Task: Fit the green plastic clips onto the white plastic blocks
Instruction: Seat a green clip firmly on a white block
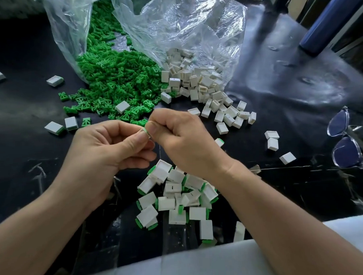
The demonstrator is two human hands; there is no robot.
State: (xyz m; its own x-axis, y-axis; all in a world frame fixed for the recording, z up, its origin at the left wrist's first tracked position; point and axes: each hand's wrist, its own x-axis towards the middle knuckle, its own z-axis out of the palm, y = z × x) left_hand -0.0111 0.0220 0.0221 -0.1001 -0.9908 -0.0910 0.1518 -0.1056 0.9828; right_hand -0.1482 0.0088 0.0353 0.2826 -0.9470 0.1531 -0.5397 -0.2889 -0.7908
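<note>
Head view. We note the left hand (114, 148) and the right hand (177, 137) meeting above the middle of the black glossy tabletop (278, 87), thumbs tip to tip. Both have their fingers curled. Each pinches the same small green-edged part (147, 133) between thumb and forefinger. Only a thin pale and green sliver of it shows, so we cannot tell whether clip and block are joined.

Far side, supply: a loose heap of green plastic clips (115, 77) spills from a clear plastic bag (67, 28). Just to its right and touching it, a heap of white plastic blocks (197, 82) spills from a second clear plastic bag (192, 22). A few single white blocks lie scattered to the left and right of the heaps.

Near side, under the wrists: a pile of white blocks with green clips fitted (179, 195).

Right edge: clear-framed spectacles (347, 142) lie on the table, and beyond them is a dark blue cylinder (327, 20).
</note>
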